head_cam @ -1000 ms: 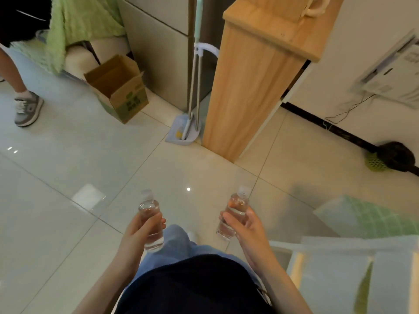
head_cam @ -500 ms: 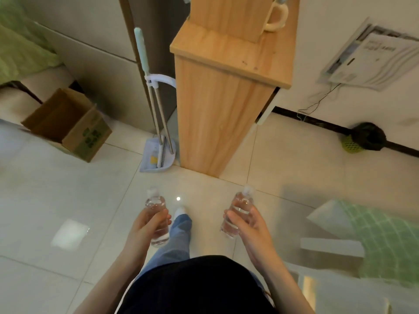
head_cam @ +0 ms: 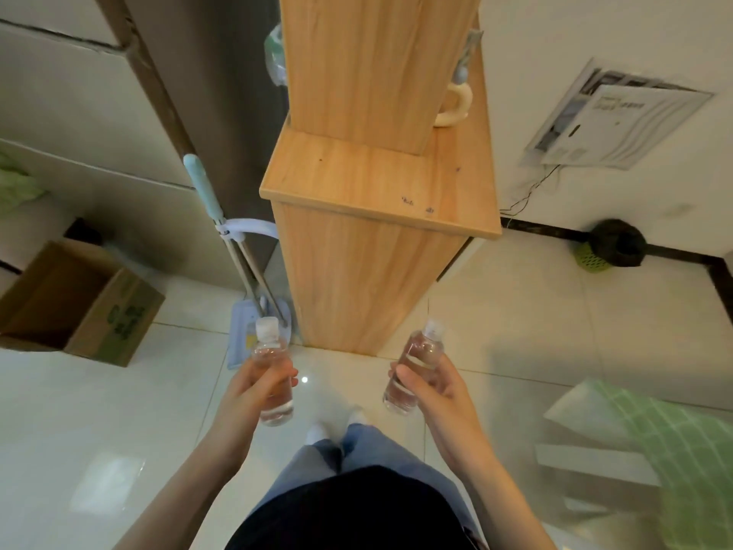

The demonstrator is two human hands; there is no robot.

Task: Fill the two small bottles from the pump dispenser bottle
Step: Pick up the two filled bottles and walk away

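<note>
I stand on a tiled floor with one small clear bottle in each hand. My left hand (head_cam: 256, 385) is wrapped around the left small bottle (head_cam: 269, 351), which is upright, has a white cap and holds clear liquid. My right hand (head_cam: 430, 385) grips the right small bottle (head_cam: 416, 361), which leans slightly right, is capped and holds a pale pinkish clear liquid. Both bottles hang in the air in front of a wooden cabinet (head_cam: 377, 240). No pump dispenser bottle is in view.
A cream mug (head_cam: 456, 107) sits on the cabinet's lower top. A broom and dustpan (head_cam: 242, 264) lean left of the cabinet, with an open cardboard box (head_cam: 75, 303) further left. A black-bagged bin (head_cam: 611, 244) stands by the right wall. A green-checked glass table (head_cam: 634, 450) is at right.
My view has turned and moved toward the wooden cabinet, which now fills the centre. Both hands keep hold of their bottles in the same pose.
</note>
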